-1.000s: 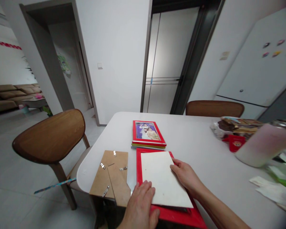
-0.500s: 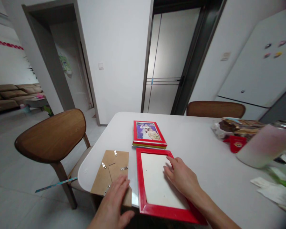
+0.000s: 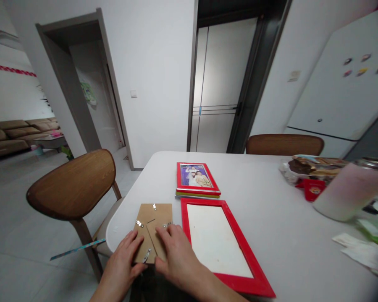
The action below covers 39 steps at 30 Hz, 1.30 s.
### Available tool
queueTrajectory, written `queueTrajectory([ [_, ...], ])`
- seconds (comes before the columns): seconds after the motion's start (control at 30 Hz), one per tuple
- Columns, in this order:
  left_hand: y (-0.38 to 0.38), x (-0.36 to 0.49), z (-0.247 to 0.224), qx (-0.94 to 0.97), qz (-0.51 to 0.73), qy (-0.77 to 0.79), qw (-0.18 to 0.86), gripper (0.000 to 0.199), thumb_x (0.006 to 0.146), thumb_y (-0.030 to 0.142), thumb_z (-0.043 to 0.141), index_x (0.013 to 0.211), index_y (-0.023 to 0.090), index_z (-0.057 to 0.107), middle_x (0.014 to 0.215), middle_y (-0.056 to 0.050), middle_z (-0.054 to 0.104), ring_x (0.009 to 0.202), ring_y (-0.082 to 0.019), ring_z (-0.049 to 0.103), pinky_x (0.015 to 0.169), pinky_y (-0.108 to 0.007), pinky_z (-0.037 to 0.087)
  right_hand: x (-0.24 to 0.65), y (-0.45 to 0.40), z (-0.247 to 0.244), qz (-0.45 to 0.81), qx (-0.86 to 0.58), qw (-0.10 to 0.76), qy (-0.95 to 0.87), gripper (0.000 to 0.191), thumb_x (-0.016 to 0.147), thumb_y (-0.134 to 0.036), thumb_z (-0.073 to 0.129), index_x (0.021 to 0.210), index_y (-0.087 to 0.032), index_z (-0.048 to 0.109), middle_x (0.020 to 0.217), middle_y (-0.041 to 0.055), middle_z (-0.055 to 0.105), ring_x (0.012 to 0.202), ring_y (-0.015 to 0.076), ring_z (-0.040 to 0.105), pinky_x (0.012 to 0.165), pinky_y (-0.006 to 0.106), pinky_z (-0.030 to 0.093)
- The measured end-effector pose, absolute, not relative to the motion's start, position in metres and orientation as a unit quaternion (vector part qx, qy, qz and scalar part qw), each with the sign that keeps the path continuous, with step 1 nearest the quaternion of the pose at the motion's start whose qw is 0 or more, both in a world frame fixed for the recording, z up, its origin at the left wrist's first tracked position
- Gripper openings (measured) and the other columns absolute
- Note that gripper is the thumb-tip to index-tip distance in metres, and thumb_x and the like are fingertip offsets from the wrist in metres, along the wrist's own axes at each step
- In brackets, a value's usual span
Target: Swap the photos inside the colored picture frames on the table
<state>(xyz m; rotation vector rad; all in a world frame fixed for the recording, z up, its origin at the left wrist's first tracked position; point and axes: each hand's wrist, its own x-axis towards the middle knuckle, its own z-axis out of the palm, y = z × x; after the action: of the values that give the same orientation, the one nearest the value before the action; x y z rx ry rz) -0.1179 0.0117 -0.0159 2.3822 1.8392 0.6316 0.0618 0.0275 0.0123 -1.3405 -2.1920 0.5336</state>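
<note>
A brown picture-frame backing board (image 3: 144, 252) with metal clips and a cut stand flap lies at the near left table edge. At its left edge, my left hand (image 3: 121, 262) grips it, fingers on top and thumb by the near edge. My right hand (image 3: 181, 262) holds its right side, fingers over the clip there and thumb near the bottom edge. Just right of it lies a red picture frame (image 3: 237, 235) with a white panel (image 3: 219, 239) inside; my right wrist passes over its lower left. Behind is a stack of frames topped by a red framed photo (image 3: 195, 176).
The white table (image 3: 252, 180) has a rounded left corner. A pinkish tumbler (image 3: 346, 193), snack packaging (image 3: 318, 165), a red packet (image 3: 314, 189) and white tissue (image 3: 355, 251) sit on the right. Wooden chairs stand at left (image 3: 75, 184) and behind (image 3: 283, 144).
My right hand has left the red frame's panel and moved left onto the backing board. The board has turned straighter, and my left hand has shifted to its left edge.
</note>
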Motion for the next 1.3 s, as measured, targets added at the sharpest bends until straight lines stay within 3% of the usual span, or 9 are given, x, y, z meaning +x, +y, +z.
queueTrajectory([
  [0.2,0.004,-0.055,0.001,0.82,0.263,0.505,0.063,0.05,0.06,0.014,0.065,0.108,0.017,0.052,0.122,-0.013,0.046,0.112,-0.025,0.042,0.091,-0.04,0.039,0.143,0.009,0.029,0.222,-0.505,0.285,-0.784,0.047,0.06,-0.016,0.05,0.107,-0.02,0.05,0.103,0.0075,0.047,0.097,0.0187,0.044,0.087,0.033,0.035],
  [0.4,0.008,0.012,0.013,0.847,0.193,0.468,0.16,0.051,0.059,0.019,0.069,0.106,0.012,0.053,0.122,-0.017,0.045,0.112,-0.028,0.041,0.093,-0.041,0.037,0.212,0.0,0.015,0.199,-0.579,0.238,-0.754,0.039,0.062,-0.021,0.049,0.099,-0.018,0.056,0.106,0.0099,0.049,0.1,0.0222,0.045,0.089,0.038,0.035],
  [0.5,0.012,0.022,0.012,0.842,0.158,0.484,0.178,0.053,0.059,0.022,0.069,0.108,0.012,0.053,0.123,-0.017,0.044,0.113,-0.029,0.04,0.094,-0.044,0.033,0.219,0.004,0.007,0.174,-0.582,0.238,-0.758,0.038,0.062,-0.022,0.049,0.099,-0.018,0.057,0.104,0.0105,0.051,0.099,0.0227,0.046,0.088,0.039,0.035],
  [0.77,0.013,0.018,0.015,0.841,0.141,0.481,0.206,0.037,0.07,0.028,0.058,0.105,0.019,0.054,0.121,-0.009,0.049,0.116,-0.024,0.037,0.097,-0.047,0.022,0.22,0.005,-0.009,0.104,-0.576,0.237,-0.776,0.037,0.064,-0.024,0.05,0.1,-0.02,0.057,0.104,0.0096,0.052,0.095,0.0236,0.046,0.082,0.041,0.036],
  [0.93,0.01,0.016,0.013,0.853,0.163,0.446,0.216,0.051,0.063,0.038,0.063,0.108,0.017,0.05,0.124,-0.011,0.045,0.117,-0.025,0.035,0.099,-0.048,0.017,0.227,0.019,-0.009,0.068,-0.595,0.249,-0.761,0.029,0.076,-0.029,0.041,0.097,-0.019,0.059,0.097,0.0101,0.055,0.089,0.0218,0.047,0.078,0.037,0.038],
  [1.03,0.01,0.015,0.007,0.865,0.16,0.421,0.219,0.06,0.058,0.043,0.067,0.109,0.018,0.049,0.125,-0.012,0.043,0.117,-0.026,0.035,0.099,-0.049,0.017,0.23,0.034,-0.009,0.032,-0.618,0.236,-0.75,0.029,0.077,-0.026,0.039,0.094,-0.018,0.061,0.09,0.0094,0.055,0.084,0.021,0.047,0.074,0.036,0.039],
  [1.3,0.008,0.018,0.006,0.851,0.146,0.455,0.218,0.052,0.058,0.039,0.068,0.102,0.016,0.051,0.125,-0.011,0.043,0.116,-0.026,0.036,0.098,-0.047,0.021,0.231,0.048,-0.011,0.044,-0.619,0.226,-0.751,0.026,0.074,-0.017,0.04,0.081,-0.016,0.065,0.087,0.0094,0.053,0.083,0.0201,0.046,0.077,0.034,0.039],
])
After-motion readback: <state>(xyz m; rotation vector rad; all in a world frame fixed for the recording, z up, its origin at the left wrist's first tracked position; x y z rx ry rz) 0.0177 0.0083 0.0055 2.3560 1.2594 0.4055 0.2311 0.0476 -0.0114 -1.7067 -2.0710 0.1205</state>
